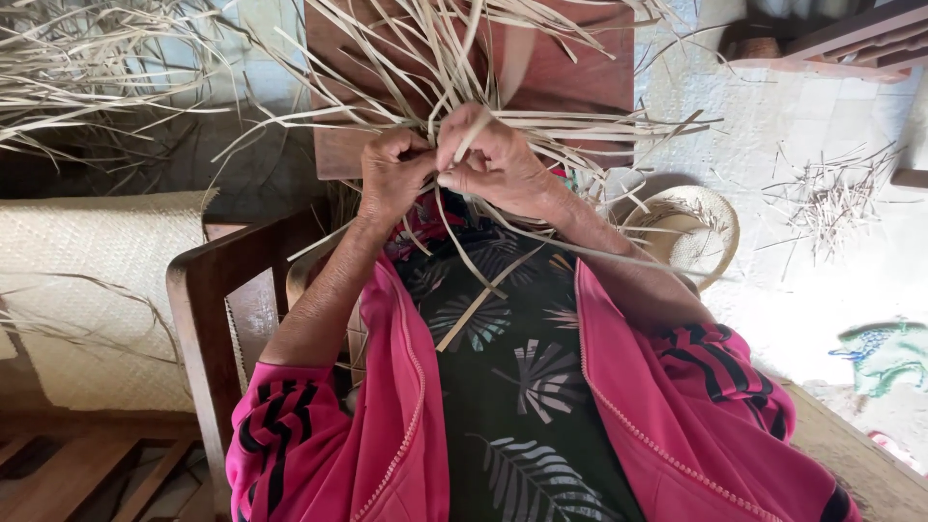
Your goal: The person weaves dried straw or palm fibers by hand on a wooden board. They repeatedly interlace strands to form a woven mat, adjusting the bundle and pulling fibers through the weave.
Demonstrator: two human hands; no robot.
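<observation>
The left hand (394, 172) is curled into a fist, fingers closed on a bunch of pale dried leaf strips (454, 58). Touching it on the right, the right hand (493, 164) pinches 1 strip between thumb and forefinger, the other fingers folded over the same bunch. The strips meet at the 2 hands, just above the person's lap, and fan out toward the far side over a reddish-brown wooden board (570, 68); a few loose ends hang down over the dark leaf-print garment (512, 387). Both forearms come out of bright pink sleeves with black stripes (290, 425).

Left of the left arm stands a dark wooden chair arm (198, 309), and beyond it a pale woven mat (87, 280). Right of the right forearm, a woven straw hat (691, 227) lies on the pale floor (822, 106), with a small heap of strip scraps (831, 198) farther right.
</observation>
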